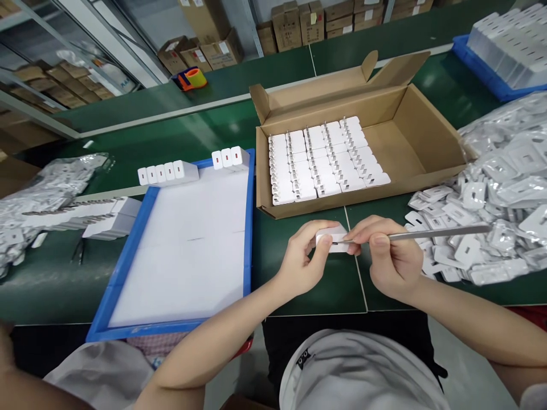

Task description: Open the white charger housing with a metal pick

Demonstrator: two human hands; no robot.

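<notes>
Between the thumb and fingers of my left hand [307,253] is a white charger [332,234], held over the green bench near its front edge. My right hand [391,256] is closed around a pair of metal tweezers [440,232], whose thin tip meets the charger at a small dark slot. The right fingertips also touch the charger's right side. Just beyond both hands stands an open cardboard box [294,210], with rows of white chargers [316,162], metal prongs up, filling its left part.
A blue-rimmed tray [248,228] lies left, with several white chargers [166,172] along its far edge. Bagged and loose white plastic pieces [470,245] heap at right. A tape dispenser [192,78] sits at the back. Another person's arm [25,370] shows at lower left.
</notes>
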